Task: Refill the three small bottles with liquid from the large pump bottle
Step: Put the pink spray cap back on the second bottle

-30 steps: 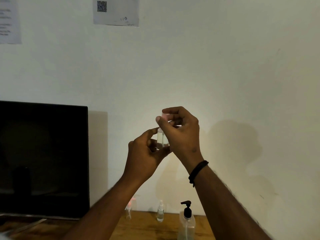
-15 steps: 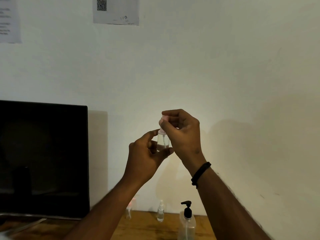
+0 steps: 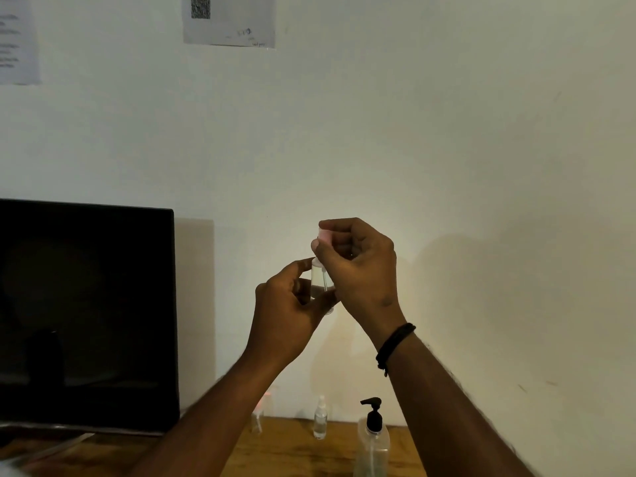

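The right hand (image 3: pixel 358 266) has its fingers curled around the pink cap (image 3: pixel 324 235) on top of a little clear bottle (image 3: pixel 318 282). The thumb and first finger pinch the cap. The left hand (image 3: pixel 289 315) holds the bottle's body from the side, with the thumb up near the neck and the other fingers wrapped round it lower down. The bottle stands upright, held high in the air in front of the wall (image 3: pixel 447 149). A thin tube shows inside it. A black band (image 3: pixel 395 346) sits on the right wrist.

Down below, on the wood table (image 3: pixel 292 452), stands the big pump bottle (image 3: pixel 373 442) with a black pump. Just left of it is a small bottle (image 3: pixel 320 421) with a white top. Further left is another small bottle (image 3: pixel 260 416) with a pink top, partly behind the left arm. A dark screen (image 3: pixel 86 315) is at the left. Papers (image 3: pixel 229 20) hang on the wall.
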### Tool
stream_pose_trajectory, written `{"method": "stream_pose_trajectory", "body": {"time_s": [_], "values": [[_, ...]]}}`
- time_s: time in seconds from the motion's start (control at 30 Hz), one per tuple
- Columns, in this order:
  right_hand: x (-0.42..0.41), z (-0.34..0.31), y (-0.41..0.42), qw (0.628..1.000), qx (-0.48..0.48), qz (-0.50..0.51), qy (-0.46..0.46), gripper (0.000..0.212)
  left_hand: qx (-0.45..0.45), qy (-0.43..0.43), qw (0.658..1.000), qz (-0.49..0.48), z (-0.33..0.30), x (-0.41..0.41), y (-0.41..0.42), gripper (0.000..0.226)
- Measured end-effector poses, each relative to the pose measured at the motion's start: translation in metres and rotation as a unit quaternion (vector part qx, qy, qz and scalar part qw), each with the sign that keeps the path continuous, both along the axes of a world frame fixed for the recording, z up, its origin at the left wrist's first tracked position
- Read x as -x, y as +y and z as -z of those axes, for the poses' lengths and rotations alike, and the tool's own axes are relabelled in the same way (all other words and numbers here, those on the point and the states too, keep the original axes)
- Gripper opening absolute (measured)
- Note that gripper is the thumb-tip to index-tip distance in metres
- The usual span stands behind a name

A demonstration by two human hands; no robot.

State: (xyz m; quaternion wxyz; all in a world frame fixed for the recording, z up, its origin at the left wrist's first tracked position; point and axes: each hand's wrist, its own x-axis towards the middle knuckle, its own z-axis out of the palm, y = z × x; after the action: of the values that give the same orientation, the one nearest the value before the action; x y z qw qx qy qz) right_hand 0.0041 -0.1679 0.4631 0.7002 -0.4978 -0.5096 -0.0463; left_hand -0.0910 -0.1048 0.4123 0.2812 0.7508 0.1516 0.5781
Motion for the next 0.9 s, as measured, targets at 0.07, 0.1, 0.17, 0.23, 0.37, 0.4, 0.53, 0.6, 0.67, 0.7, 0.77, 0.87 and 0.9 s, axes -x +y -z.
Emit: {"method": "stream_pose_trajectory", "body": {"time_s": [0.07, 0.1, 0.17, 0.23, 0.37, 0.4, 0.53, 0.6, 0.67, 0.7, 0.77, 0.87, 0.9], "values": [[-0.0003, -0.0017, -0.0013, 0.999, 0.006, -0.036, 0.000, 0.031, -0.007, -0.003, 1.000, 0.003, -0.0013, 0.0019, 0.0023, 0.047], [-0.0002, -0.0026, -0.0022, 0.999, 0.010, -0.048, -0.004, 0.035, -0.010, -0.005, 1.000, 0.007, -0.0019, 0.0022, 0.0033, 0.045], [-0.0003, -0.0041, -0.0041, 0.999, 0.014, -0.049, -0.013, 0.036, -0.008, -0.015, 1.000, 0.012, -0.0026, 0.0019, 0.0027, 0.039], [0.0011, -0.0042, -0.0045, 0.999, 0.011, -0.033, -0.021, 0.034, -0.007, -0.026, 1.000, 0.010, -0.0031, 0.0023, 0.0009, 0.037], [0.0031, -0.0008, 0.0002, 1.000, 0.000, 0.007, -0.002, 0.033, -0.013, -0.018, 1.000, 0.001, -0.0009, 0.0015, 0.0002, 0.033], [0.0029, -0.0003, 0.0011, 1.000, -0.001, 0.012, 0.005, 0.031, -0.016, -0.014, 1.000, -0.002, 0.0001, 0.0012, 0.0012, 0.033], [-0.0003, -0.0017, 0.0000, 0.999, -0.005, -0.035, 0.022, 0.022, -0.019, -0.022, 1.000, 0.002, 0.0022, 0.0027, 0.0062, 0.052], [-0.0011, -0.0031, -0.0008, 0.998, 0.005, -0.057, 0.012, 0.025, -0.021, -0.027, 0.999, 0.006, 0.0024, 0.0035, 0.0089, 0.055], [-0.0011, -0.0047, -0.0014, 0.999, 0.014, -0.044, -0.004, 0.028, -0.014, -0.029, 0.999, 0.007, 0.0024, 0.0031, 0.0090, 0.044], [-0.0008, -0.0051, -0.0012, 0.999, 0.017, -0.035, -0.009, 0.029, -0.009, -0.029, 1.000, 0.008, 0.0025, 0.0026, 0.0079, 0.039], [0.0009, -0.0036, 0.0003, 1.000, 0.019, -0.011, -0.018, 0.029, 0.001, -0.026, 1.000, 0.008, 0.0035, 0.0015, 0.0058, 0.032], [0.0033, 0.0001, 0.0039, 1.000, 0.019, 0.020, -0.015, 0.027, -0.004, -0.019, 1.000, 0.004, 0.0050, 0.0014, 0.0028, 0.027], [0.0031, 0.0013, 0.0049, 0.999, 0.022, 0.022, -0.011, 0.026, -0.006, -0.018, 1.000, 0.004, 0.0058, 0.0014, 0.0027, 0.027]]}}
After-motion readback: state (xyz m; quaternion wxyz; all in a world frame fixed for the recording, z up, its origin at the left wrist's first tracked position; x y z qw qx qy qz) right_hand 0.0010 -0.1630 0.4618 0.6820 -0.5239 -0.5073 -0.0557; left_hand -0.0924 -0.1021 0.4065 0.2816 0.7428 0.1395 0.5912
